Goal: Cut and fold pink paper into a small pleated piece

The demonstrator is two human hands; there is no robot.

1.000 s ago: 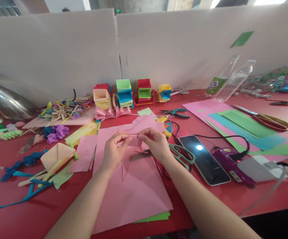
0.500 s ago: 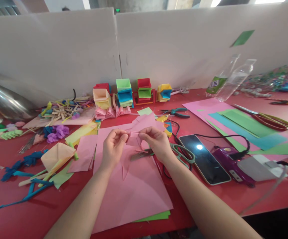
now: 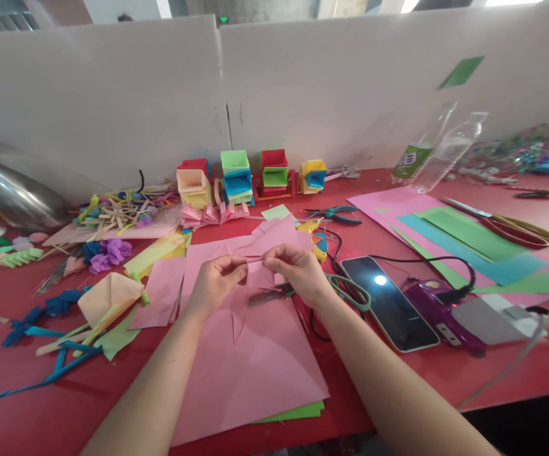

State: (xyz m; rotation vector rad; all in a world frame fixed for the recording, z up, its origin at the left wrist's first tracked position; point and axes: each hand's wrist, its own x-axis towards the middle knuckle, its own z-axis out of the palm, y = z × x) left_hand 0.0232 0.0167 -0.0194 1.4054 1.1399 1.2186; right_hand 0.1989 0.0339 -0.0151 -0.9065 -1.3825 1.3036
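Note:
Between my two hands is a small folded piece of pink paper (image 3: pixel 260 276), held above larger pink sheets (image 3: pixel 255 373). My left hand (image 3: pixel 220 284) pinches its left edge between thumb and fingers. On the opposite edge, my right hand (image 3: pixel 297 272) grips the paper in the same way. Scissors with green handles (image 3: pixel 350 291) lie under and beside my right hand, their blades partly covered. A thin folded pink strip (image 3: pixel 237 328) rests on the sheet below my hands.
Folded coloured paper boxes (image 3: pixel 237 180) stand along the white partition (image 3: pixel 113 95). To the right lie a phone (image 3: pixel 391 304), a purple glue gun (image 3: pixel 440 310), pliers (image 3: pixel 335 214) and more scissors (image 3: pixel 506 228). Paper flowers (image 3: pixel 110 253) and a metal kettle (image 3: pixel 15 190) are at left.
The folded pink paper has turned slightly, so a flatter face shows. My left hand has shifted a little right and down along it; my right hand stays nearly in place.

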